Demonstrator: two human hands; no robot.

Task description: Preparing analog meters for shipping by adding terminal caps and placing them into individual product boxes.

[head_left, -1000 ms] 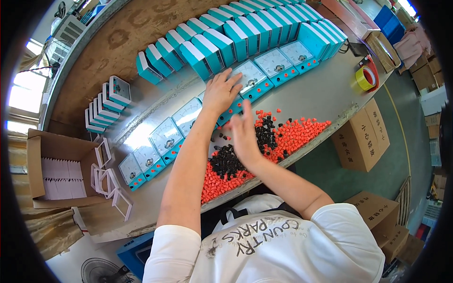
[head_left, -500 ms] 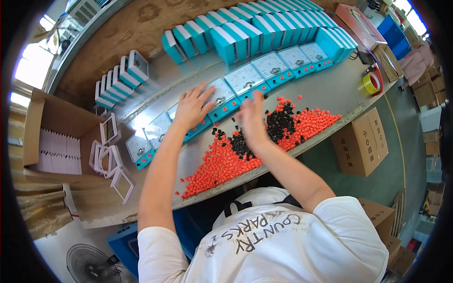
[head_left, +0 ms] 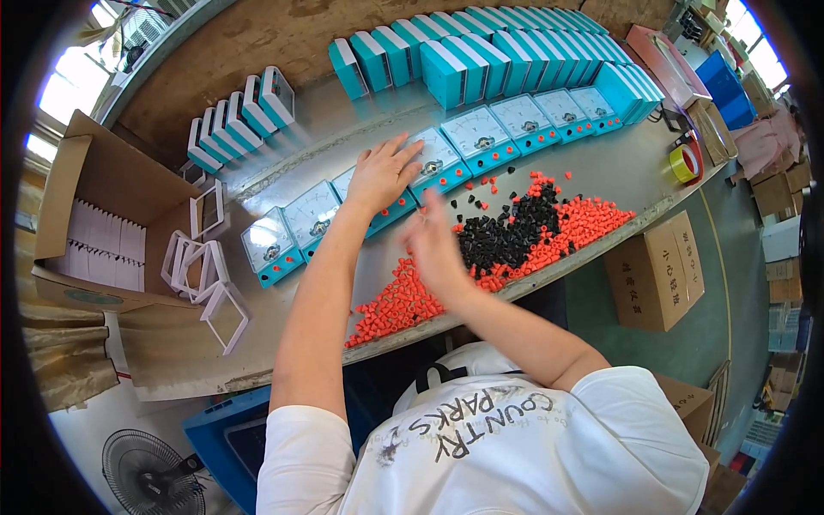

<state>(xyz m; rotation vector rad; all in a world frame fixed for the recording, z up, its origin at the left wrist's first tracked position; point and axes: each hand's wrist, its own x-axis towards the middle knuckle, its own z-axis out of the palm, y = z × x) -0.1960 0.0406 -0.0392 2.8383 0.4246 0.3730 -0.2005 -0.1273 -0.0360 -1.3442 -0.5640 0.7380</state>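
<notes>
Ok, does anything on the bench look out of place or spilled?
The caps are heaped loose on the bench, a few scattered toward the meters, with some black ones among the red. The white frames lie jumbled by the carton, unlike the rowed meters.

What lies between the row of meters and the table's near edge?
Heaped red caps and black caps, partly hidden by the right hand, as the head view shows.

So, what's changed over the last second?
The left hand and right hand both moved left along the meter row, uncovering meters to their right. Blur hides any grip change in the right. Teal cases, open carton and yellow tape stayed put.
</notes>
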